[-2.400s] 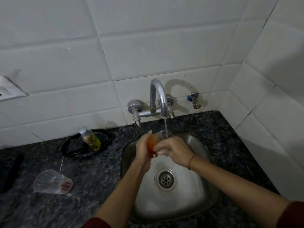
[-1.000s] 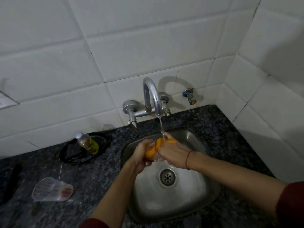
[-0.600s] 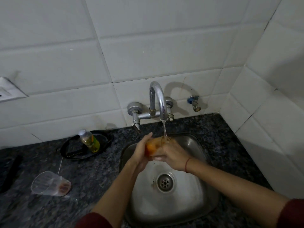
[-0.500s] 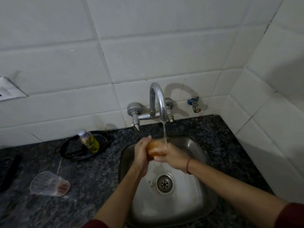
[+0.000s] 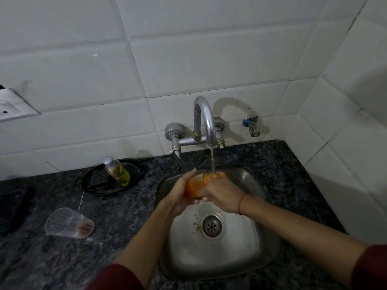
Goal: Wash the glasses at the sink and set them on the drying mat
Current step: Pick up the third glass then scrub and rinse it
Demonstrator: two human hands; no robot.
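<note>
One glass (image 5: 193, 186) lying sideways, mouth rightward under running tap (image 5: 204, 122), left hand (image 5: 178, 197) gripping base, right hand (image 5: 224, 195) gripping rim

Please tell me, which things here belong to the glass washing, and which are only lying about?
For the job: held glass, left hand, right hand, running tap, sink, second glass lying on the counter.
Lying about: bottle, black dish under it, wall socket, small valve.
</note>
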